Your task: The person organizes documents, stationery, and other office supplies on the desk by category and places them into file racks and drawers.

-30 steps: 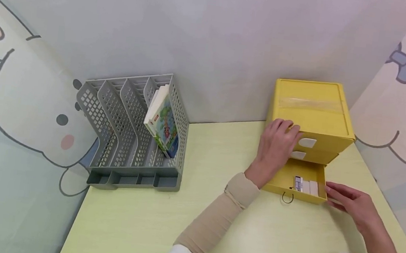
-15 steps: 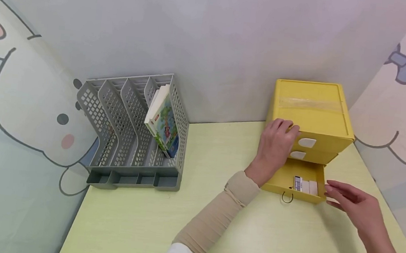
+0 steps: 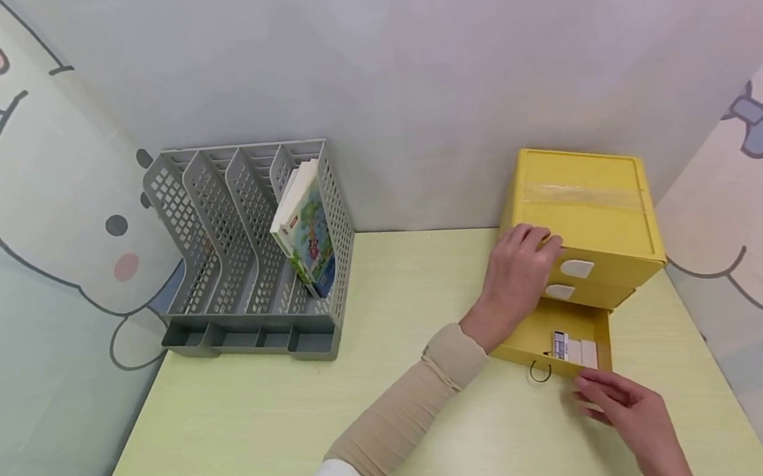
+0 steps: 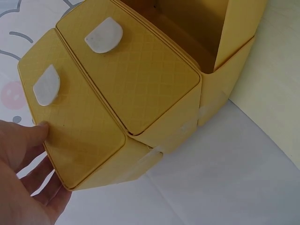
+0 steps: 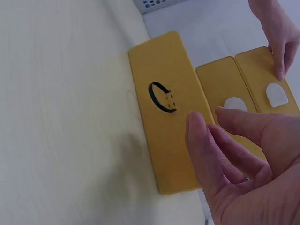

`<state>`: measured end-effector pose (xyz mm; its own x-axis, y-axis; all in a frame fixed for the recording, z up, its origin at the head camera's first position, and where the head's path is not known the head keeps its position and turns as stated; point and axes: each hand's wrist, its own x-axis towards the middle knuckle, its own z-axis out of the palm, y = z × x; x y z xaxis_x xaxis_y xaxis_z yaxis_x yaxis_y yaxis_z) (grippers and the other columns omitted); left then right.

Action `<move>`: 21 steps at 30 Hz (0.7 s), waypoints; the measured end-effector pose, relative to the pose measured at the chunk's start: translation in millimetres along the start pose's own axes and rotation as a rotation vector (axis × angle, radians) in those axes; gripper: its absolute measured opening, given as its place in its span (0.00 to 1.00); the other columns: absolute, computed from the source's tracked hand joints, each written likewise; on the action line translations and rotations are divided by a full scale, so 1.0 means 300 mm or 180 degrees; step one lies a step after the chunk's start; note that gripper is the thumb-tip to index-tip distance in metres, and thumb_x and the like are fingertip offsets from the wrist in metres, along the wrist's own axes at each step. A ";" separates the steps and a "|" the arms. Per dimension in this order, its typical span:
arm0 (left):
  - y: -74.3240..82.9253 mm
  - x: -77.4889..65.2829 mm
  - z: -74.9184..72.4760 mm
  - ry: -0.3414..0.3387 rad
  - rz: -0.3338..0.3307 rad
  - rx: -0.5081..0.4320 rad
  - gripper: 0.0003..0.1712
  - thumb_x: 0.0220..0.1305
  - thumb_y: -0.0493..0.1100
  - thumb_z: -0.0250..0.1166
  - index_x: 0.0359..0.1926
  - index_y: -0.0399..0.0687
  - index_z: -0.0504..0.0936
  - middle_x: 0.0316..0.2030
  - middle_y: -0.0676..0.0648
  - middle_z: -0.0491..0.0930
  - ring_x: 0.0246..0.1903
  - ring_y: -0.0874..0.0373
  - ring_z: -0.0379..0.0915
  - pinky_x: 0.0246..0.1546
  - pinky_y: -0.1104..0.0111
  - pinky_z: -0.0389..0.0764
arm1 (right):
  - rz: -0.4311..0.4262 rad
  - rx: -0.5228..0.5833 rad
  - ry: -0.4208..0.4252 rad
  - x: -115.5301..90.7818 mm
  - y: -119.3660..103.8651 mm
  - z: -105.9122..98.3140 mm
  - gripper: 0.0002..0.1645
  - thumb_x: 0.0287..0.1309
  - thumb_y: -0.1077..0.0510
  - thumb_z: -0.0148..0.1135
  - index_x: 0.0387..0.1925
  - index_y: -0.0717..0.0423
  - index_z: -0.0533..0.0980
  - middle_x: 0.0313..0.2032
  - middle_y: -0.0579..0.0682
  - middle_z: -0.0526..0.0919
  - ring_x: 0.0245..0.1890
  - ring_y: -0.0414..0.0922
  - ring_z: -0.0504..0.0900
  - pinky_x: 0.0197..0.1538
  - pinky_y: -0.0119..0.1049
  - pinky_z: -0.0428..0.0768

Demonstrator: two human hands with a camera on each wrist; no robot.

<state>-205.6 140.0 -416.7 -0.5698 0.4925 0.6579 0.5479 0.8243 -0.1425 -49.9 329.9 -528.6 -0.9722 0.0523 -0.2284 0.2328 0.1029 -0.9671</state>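
A yellow drawer cabinet (image 3: 584, 201) stands against the back wall with its lowest drawer (image 3: 516, 355) pulled out. My left hand (image 3: 516, 271) holds the cabinet's top front edge, the thumb on the front face in the left wrist view. Close to the drawer's front right corner is my right hand (image 3: 628, 411), thumb and fingers apart and nothing between them. Whether its fingertips touch the drawer, I cannot tell. Small white blocks (image 3: 582, 352), one with a blue label, lie in the drawer. A dark loop pull (image 5: 154, 98) sticks out from the drawer front.
A grey perforated file rack (image 3: 240, 254) stands at the back left of the pale table (image 3: 250, 426). Picture books (image 3: 314, 242) lean in its rightmost slot. White tab handles (image 4: 104, 36) mark the two upper drawers, both pushed in.
My right hand has moved from the drawer's right side round to its front right corner, leftward and nearer to me. The left hand and the drawer have stayed in place.
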 end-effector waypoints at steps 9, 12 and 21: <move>0.002 -0.003 0.008 0.0090 -0.0002 -0.0074 0.13 0.77 0.52 0.59 0.47 0.60 0.91 0.47 0.58 0.86 0.49 0.63 0.79 0.58 0.75 0.75 | 0.0336 -0.0007 -0.0129 0.046 0.071 0.073 0.29 0.69 0.55 0.67 0.59 0.76 0.75 0.40 0.45 0.91 0.40 0.37 0.89 0.43 0.36 0.87; 0.001 -0.002 0.009 0.0110 -0.0016 -0.0103 0.13 0.77 0.52 0.59 0.47 0.59 0.91 0.47 0.57 0.86 0.48 0.63 0.79 0.58 0.75 0.74 | 0.0406 0.0155 -0.0180 0.063 0.076 0.092 0.30 0.70 0.56 0.66 0.61 0.77 0.74 0.41 0.47 0.91 0.41 0.39 0.90 0.45 0.37 0.86; 0.001 -0.005 0.008 0.0164 -0.0048 -0.0183 0.13 0.76 0.52 0.61 0.47 0.58 0.91 0.46 0.56 0.86 0.48 0.62 0.79 0.58 0.74 0.75 | 0.0568 0.0361 -0.0188 0.086 0.083 0.114 0.29 0.72 0.54 0.63 0.63 0.74 0.74 0.43 0.44 0.90 0.42 0.41 0.90 0.47 0.37 0.86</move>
<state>-206.3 140.2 -419.6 -0.5467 0.4640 0.6970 0.5748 0.8133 -0.0905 -70.0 300.0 -562.4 -0.9165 0.0012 -0.4000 0.3999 -0.0156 -0.9164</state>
